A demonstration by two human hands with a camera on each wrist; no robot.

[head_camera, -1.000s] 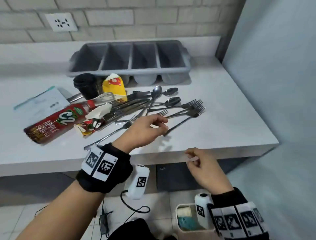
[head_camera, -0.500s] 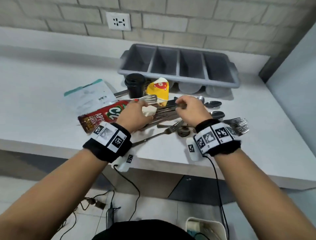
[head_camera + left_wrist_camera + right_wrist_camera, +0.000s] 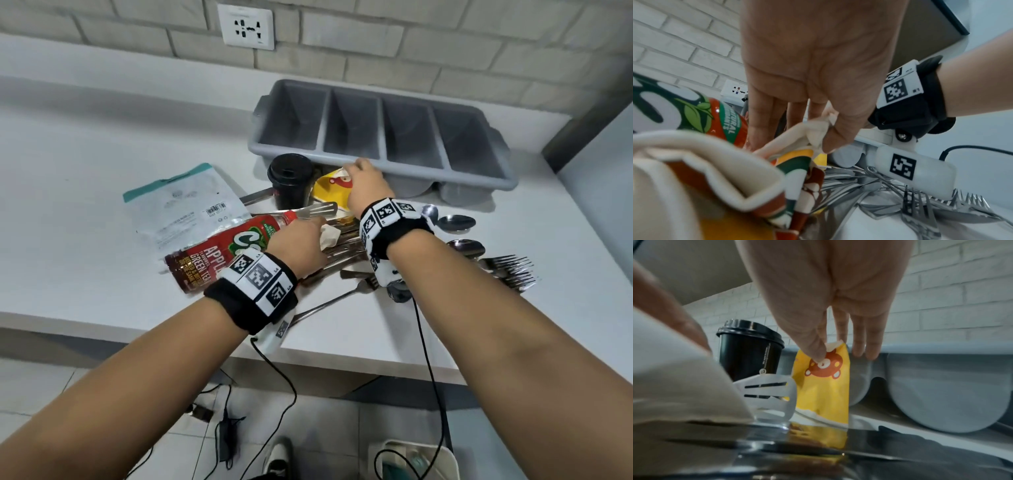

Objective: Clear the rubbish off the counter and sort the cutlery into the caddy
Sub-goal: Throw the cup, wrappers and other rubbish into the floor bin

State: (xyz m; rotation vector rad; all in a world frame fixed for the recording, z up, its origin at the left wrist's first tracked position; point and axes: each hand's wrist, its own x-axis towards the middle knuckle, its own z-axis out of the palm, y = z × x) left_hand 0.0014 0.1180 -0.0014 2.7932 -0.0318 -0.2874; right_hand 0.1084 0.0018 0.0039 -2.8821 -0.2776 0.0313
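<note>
We see the grey caddy [image 3: 380,130] lying crosswise at the back of the white counter [image 3: 85,164], its long axis running left to right and its four compartments side by side, open upward. Everything else we place from it.

Just in front of the caddy's left half, our right hand [image 3: 364,183] pinches the top edge of a yellow wrapper [image 3: 824,386] between thumb and forefinger. The wrapper stands upright, its long axis vertical, its lower edge down among the cutlery, and the other fingers [image 3: 869,340] hang straight against the caddy's front wall. To the left of the wrapper, also just in front of the caddy, a black lidded cup [image 3: 291,181] stands upright.

Nearer to us than the cup, our left hand [image 3: 298,246] grips a crumpled pale paper wrapper [image 3: 816,129] between thumb and fingers, over the heap of cutlery [image 3: 342,246]. The handles in that heap run mostly left to right, with the forks' [image 3: 510,270] tines pointing right, beyond the right wrist, and two spoons [image 3: 457,222] lying in front of the caddy's right half.

Left of the heap a red tea bottle [image 3: 219,253] lies on its side, neck pointing toward the caddy, base toward the counter's front edge. A slotted metal turner [image 3: 317,209] rests across its neck. Farther left lies a flat white mailer bag [image 3: 185,205].
</note>
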